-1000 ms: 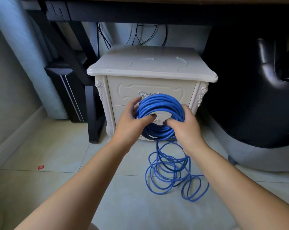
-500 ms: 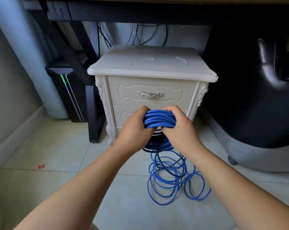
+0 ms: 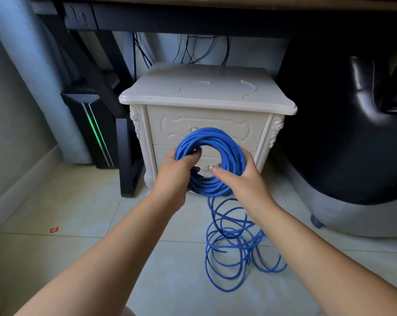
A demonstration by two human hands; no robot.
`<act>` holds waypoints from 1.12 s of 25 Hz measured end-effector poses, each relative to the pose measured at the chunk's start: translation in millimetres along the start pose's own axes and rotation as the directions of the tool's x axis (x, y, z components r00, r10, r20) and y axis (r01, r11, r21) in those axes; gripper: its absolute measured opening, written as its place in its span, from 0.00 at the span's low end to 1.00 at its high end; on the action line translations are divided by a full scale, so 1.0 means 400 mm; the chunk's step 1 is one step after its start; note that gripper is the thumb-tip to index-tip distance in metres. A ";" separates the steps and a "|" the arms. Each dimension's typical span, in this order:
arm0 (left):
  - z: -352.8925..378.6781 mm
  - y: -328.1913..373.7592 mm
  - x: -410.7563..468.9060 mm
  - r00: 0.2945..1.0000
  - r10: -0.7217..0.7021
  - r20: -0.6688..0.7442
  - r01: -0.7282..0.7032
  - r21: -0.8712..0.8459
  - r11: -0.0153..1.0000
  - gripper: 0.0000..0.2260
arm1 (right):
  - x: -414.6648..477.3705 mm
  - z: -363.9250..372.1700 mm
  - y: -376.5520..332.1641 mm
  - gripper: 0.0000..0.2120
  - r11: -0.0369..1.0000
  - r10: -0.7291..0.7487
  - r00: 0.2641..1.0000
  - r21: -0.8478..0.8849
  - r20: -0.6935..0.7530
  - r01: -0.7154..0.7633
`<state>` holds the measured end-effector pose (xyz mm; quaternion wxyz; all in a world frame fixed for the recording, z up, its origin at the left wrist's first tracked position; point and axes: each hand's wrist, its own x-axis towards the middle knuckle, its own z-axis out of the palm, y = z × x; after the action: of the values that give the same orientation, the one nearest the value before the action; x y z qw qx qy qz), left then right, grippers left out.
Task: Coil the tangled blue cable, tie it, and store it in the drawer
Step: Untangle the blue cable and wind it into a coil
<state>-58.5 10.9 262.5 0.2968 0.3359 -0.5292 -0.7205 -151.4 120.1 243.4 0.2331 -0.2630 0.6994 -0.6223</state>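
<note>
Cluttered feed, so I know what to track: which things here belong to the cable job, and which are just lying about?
Job: coil, gripped by left hand and right hand; loose cable on the floor; drawers, both shut.
Lying about: PC tower; red scrap; black chair; wires behind the nightstand.

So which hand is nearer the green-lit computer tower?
Left. The left hand grips the blue cable coil on the computer tower side; the right hand holds the opposite side.

Soft daylight, deep shadow under desk, wide-angle bending at edges.
</note>
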 end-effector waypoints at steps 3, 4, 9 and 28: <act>0.004 -0.003 -0.008 0.996 -0.091 0.018 0.093 -0.110 0.990 0.03 | 0.005 0.025 0.020 0.30 0.978 0.104 0.994 0.181 0.033 -0.108; 0.006 -0.009 -0.012 0.994 -0.105 0.041 0.109 -0.109 0.988 0.03 | 0.009 0.027 0.023 0.31 0.965 0.125 0.992 0.231 0.022 -0.127; 0.004 -0.025 -0.011 0.988 -0.114 0.101 0.104 0.098 0.990 0.13 | 0.033 0.012 0.018 0.20 0.950 0.136 0.989 0.290 -0.059 -0.113; -0.006 -0.028 -0.006 0.978 0.164 0.132 -0.197 0.299 0.934 0.13 | 0.003 -0.014 -0.037 0.25 0.928 -0.202 0.979 -0.317 0.014 0.196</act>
<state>-55.8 14.4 251.6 0.2769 0.2900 -0.6792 -0.6147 -154.8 122.5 258.9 0.1171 -0.3605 0.7623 -0.5247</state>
